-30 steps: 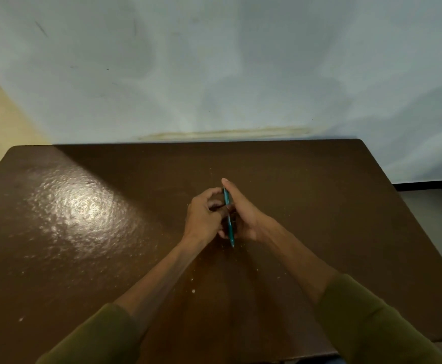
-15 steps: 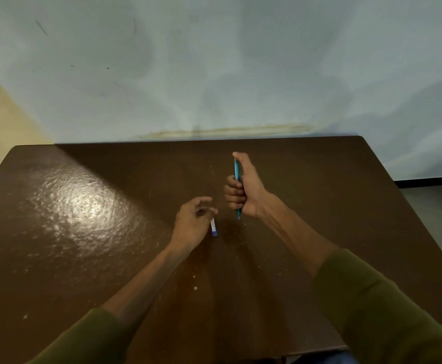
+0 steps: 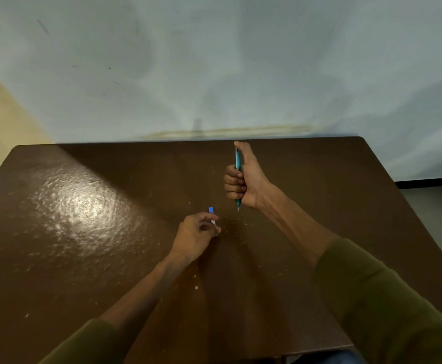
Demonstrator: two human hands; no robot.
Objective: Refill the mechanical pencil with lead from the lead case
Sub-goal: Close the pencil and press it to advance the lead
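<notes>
Head view, 1 camera: right hand [image 3: 243, 179] fisted around the upright teal mechanical pencil [image 3: 238, 164], tip down above the table [image 3: 83, 206]; left hand [image 3: 196, 237] pinches the blue-capped lead case [image 3: 212, 215] — hands apart. Refill stage cannot be judged — no lead visible.

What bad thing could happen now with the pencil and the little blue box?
The lead case is only pinched at the left hand's fingertips, so it might slip onto the table. The right hand holds the pencil in a fist, tip down; a knock against the table could perhaps damage the tip.
</notes>
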